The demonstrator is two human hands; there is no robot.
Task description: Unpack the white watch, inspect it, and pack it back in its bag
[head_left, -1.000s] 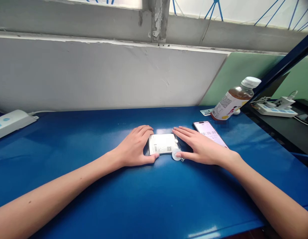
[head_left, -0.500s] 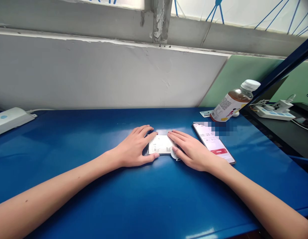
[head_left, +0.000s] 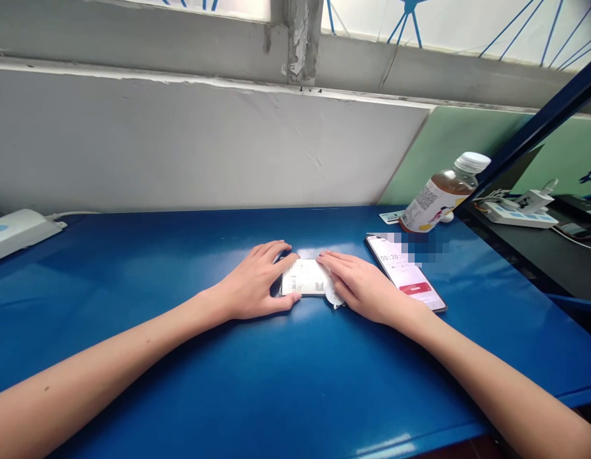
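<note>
A flat white box (head_left: pixel 303 278) with printed text and a square code lies on the blue table between my hands. My left hand (head_left: pixel 262 280) grips its left end, thumb along the near edge and fingers over the far side. Across the right end lies my right hand (head_left: pixel 355 280), its fingers close together and curled over the box. A round white tag or sticker (head_left: pixel 332 295) sticks out below my right thumb at the near right corner; how it is attached is hidden.
To the right a phone (head_left: pixel 410 274) shows a timer. Behind it a tilted-looking drink bottle (head_left: pixel 436 201) with a white cap stands by a small card (head_left: pixel 391 217). A white power strip (head_left: pixel 20 233) lies far left; another (head_left: pixel 518 213) sits beyond the blue post.
The view has shifted slightly, moving everything a little left. My right thumb and fingers have moved slightly at the round tag, and more of it shows. My left hand keeps its hold.
</note>
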